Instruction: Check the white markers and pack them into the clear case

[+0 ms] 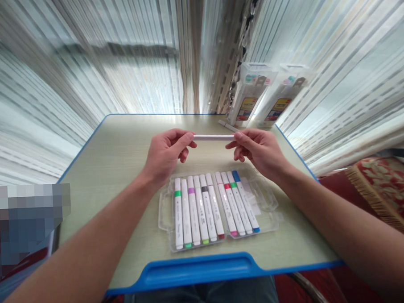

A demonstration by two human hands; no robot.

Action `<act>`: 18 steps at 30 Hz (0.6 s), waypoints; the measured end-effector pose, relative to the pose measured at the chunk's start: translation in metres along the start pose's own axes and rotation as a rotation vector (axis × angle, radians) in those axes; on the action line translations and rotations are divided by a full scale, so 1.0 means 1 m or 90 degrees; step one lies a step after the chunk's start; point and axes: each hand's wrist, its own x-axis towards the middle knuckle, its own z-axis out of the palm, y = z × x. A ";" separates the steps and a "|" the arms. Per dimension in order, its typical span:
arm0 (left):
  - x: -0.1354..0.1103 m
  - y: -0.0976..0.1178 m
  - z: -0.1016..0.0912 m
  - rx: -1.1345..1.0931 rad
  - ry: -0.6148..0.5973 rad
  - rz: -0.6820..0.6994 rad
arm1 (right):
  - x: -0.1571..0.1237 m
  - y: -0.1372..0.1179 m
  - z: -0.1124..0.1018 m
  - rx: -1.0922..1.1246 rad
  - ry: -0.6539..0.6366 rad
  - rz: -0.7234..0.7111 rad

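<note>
A white marker point(214, 137) is stretched level between my two hands, above the far half of the table. My left hand point(170, 150) pinches its left end between thumb and fingers. The right end is pinched by my right hand point(255, 150). Nearer to me, an opened clear plastic case point(163, 211) lies flat on the table. Several white markers point(206, 209) lie side by side in it, some with coloured bands or ends in green, purple, black, red and blue. The right part of the case shows bare plastic.
The pale table point(98, 165) has a blue rim and a blue front tray point(198, 270). At the back right stand two clear packages point(248, 96), with another white marker point(226, 125) lying before them. Striped curtains point(145, 73) hang behind. A patterned cushion point(387, 183) is at right.
</note>
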 end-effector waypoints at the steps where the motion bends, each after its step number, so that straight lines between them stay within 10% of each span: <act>1: 0.000 0.000 0.000 0.001 0.001 -0.001 | 0.000 0.000 0.000 -0.004 0.000 0.002; 18: -0.002 0.001 0.001 0.019 -0.009 -0.023 | 0.000 0.005 -0.001 -0.052 -0.019 0.015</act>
